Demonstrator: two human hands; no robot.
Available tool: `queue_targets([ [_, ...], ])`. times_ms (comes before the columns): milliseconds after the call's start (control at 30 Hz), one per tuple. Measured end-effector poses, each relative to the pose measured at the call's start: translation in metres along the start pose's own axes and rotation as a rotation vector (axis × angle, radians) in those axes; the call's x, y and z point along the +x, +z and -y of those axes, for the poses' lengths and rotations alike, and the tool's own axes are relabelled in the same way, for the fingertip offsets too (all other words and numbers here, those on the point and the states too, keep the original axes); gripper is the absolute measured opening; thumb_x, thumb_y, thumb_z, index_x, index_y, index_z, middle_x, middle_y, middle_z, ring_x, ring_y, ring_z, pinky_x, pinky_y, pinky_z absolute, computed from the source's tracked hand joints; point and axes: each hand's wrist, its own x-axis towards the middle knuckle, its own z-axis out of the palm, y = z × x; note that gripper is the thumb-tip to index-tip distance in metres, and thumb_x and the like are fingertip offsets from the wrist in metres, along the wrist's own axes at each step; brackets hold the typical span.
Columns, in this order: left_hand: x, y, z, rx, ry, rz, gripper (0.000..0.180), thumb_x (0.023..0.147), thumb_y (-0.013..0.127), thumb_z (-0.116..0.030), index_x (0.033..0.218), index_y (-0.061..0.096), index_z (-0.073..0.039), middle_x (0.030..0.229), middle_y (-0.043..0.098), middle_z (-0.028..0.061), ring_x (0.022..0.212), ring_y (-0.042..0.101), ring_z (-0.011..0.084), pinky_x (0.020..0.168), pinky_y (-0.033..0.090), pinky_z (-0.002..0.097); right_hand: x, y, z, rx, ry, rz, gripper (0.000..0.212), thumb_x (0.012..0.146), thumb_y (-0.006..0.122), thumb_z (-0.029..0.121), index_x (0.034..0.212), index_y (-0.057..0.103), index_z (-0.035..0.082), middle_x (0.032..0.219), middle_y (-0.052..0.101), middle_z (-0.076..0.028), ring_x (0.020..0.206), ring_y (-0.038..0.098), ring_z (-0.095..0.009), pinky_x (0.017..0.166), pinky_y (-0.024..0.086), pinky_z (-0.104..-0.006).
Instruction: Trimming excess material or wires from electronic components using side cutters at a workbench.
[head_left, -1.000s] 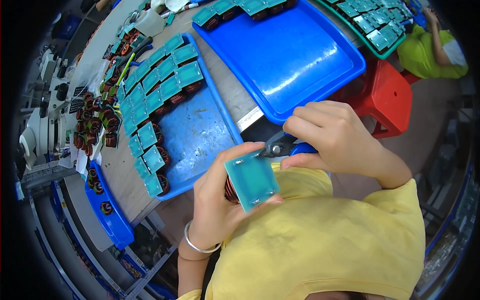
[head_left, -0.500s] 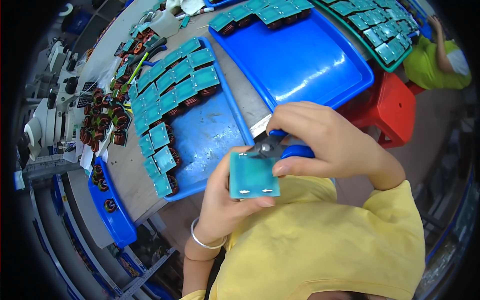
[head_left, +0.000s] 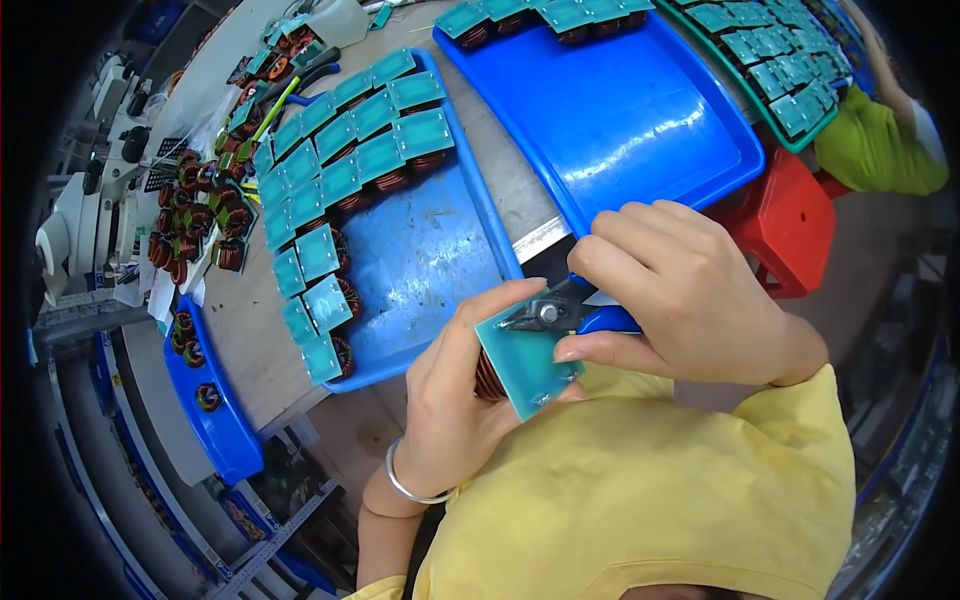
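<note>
My left hand (head_left: 450,375) is closed around a copper-wound coil with a square green circuit board (head_left: 527,365) on top. The board faces up and is tilted, and part of the coil's winding shows at its left side. My right hand (head_left: 675,290) grips a pair of cutting pliers (head_left: 590,318) by their blue handles. The dark jaws lie over the board's upper edge; whether they touch a solder point there, I cannot tell. Fingers hide part of the handles and most of the coil.
A worn blue tray (head_left: 425,250) holds rows of board-topped coils on the bench. Beyond it is another blue tray (head_left: 640,130) with several such parts along its far end. Loose coils (head_left: 195,215) lie at the left. A red stool (head_left: 785,235) and another person (head_left: 870,140) are at the right.
The board in my left hand has turned and tilted, so the coil's winding now shows. My right hand and the pliers have shifted slightly right, with the jaws still over the board.
</note>
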Motion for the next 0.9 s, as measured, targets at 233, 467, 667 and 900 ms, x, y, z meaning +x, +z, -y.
queue_targets([
  [233, -0.001, 0.000, 0.001, 0.080, 0.017, -0.011, 0.063, 0.064, 0.080, -0.019, 0.116, 0.050, 0.000, 0.099, 0.060, 0.0113, 0.081, 0.063, 0.0171, 0.066, 0.051, 0.0268, 0.000, 0.000, 0.002, -0.018, 0.006, -0.006, 0.046, 0.073, 0.064, 0.045, 0.083, 0.050, 0.002, 0.077, 0.048, -0.010, 0.068, 0.049, -0.027, 0.059, 0.038, -0.0349],
  [467, 0.003, 0.001, 0.000, 0.074, 0.010, 0.000, 0.061, 0.064, 0.080, -0.018, 0.115, 0.051, 0.000, 0.094, 0.061, 0.0108, 0.078, 0.062, 0.0164, 0.064, 0.051, 0.0266, 0.000, 0.000, -0.001, 0.019, 0.033, 0.069, 0.043, 0.074, 0.063, 0.043, 0.081, 0.050, 0.003, 0.071, 0.048, -0.009, 0.065, 0.050, -0.026, 0.056, 0.039, -0.0336],
  [667, 0.001, -0.001, 0.012, -0.079, -0.022, -0.024, 0.064, 0.066, 0.080, -0.025, 0.116, 0.049, 0.000, 0.093, 0.062, 0.0118, 0.076, 0.061, 0.0139, 0.059, 0.048, 0.0225, 0.003, -0.004, -0.012, 0.157, 0.016, 0.035, 0.042, 0.071, 0.068, 0.040, 0.082, 0.051, 0.004, 0.067, 0.051, -0.009, 0.065, 0.055, -0.028, 0.058, 0.043, -0.0366],
  [900, 0.001, -0.010, 0.025, -0.965, -0.399, 0.106, 0.067, 0.076, 0.068, -0.045, 0.118, 0.045, 0.003, 0.090, 0.061, 0.0156, 0.051, 0.046, 0.0052, 0.042, 0.036, 0.0157, -0.013, -0.020, -0.034, 0.157, 0.062, 0.422, 0.038, 0.063, 0.076, 0.026, 0.082, 0.052, 0.004, 0.083, 0.057, -0.014, 0.076, 0.055, -0.032, 0.065, 0.044, -0.0352],
])
